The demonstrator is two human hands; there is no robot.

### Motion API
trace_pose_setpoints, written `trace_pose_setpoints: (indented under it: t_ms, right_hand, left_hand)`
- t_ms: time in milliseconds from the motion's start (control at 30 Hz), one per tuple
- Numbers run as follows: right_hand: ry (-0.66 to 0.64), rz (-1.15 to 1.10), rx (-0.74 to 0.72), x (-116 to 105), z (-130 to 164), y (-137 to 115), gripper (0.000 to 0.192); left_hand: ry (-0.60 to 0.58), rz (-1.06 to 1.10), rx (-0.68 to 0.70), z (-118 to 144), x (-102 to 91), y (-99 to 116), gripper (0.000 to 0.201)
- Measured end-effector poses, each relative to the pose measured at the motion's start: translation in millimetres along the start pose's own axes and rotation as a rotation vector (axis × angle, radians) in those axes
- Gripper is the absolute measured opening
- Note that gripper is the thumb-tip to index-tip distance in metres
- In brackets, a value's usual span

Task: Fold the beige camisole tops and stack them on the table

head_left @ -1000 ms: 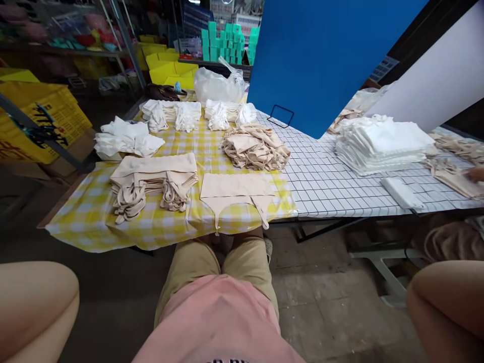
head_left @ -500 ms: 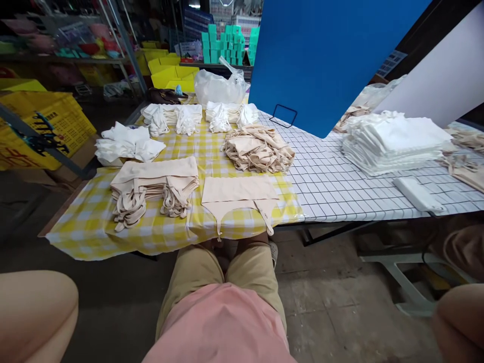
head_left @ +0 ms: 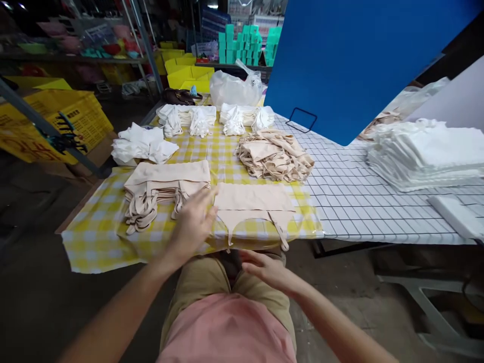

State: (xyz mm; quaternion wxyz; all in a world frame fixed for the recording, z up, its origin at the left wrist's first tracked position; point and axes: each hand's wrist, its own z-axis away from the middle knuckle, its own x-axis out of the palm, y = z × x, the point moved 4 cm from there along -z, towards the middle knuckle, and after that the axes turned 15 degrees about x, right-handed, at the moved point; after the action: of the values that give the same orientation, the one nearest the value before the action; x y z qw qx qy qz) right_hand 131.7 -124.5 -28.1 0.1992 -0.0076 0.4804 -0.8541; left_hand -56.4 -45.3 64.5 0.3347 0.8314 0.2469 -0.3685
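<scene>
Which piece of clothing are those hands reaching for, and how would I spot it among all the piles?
Start at the yellow checked tablecloth and go to its near edge. There one beige camisole lies flat, straps hanging over the edge, between the left hand and the right hand. Unlike the folded beige stack beside it and the jumbled beige heap behind, it is a single, spread-out piece.

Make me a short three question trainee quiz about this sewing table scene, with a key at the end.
1. True or false: the left hand is gripping a garment.
2. Which pile lies nearest the left hand? A) beige stack B) white stack C) plastic bag
3. What lies flat in front of both hands on the yellow cloth?

Key
1. False; it hovers open.
2. A
3. A single beige garment; the right hand is open below the table edge.
</scene>
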Motion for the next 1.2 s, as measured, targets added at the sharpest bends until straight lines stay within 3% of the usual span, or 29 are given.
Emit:
trace_pose_setpoints:
  t_ms: [33, 167, 300, 500, 667, 767, 900, 1000, 1200]
  right_hand:
    - [-0.013, -0.079, 0.036, 14, -13, 6, 0.029]
    - [0.218, -0.269, 0.056, 50, -55, 23, 0.030]
    - [0.353, -0.202, -0.039, 57, -62, 22, 0.024]
    - [0.359, -0.009, -0.149, 46, -23, 5, 0.030]
    - [0.295, 0.227, -0.231, 23, 5, -24, 0.039]
    - [0.320, 0.556, -0.388, 1, 20, -55, 0.036]
    - [0.479, 0.977, -0.685, -29, 36, -96, 0.030]
    - [0.567, 1.191, -0.760, -49, 34, -116, 0.029]
    - [0.680, 1.436, -0.724, -79, -2, -135, 0.021]
  left_hand:
    - [-0.065, 0.023, 0.022, 2, 13.4, 1, 0.038]
    - [-0.362, 0.114, 0.085, 11, 70.7, -1, 0.046]
    - [-0.523, 0.136, 0.087, 17, 95.7, -13, 0.044]
    - [-0.507, 0.127, 0.108, 22, 101.4, -19, 0.042]
    - [-0.497, 0.148, 0.102, 23, 102.8, -18, 0.042]
    - [-0.526, 0.167, 0.090, 22, 101.9, -19, 0.048]
    - [-0.565, 0.203, 0.071, 21, 99.0, -20, 0.053]
    - [-0.579, 0.264, 0.043, 19, 94.8, -19, 0.049]
    - [-0.553, 0.485, -0.077, 9, 84.4, -16, 0.032]
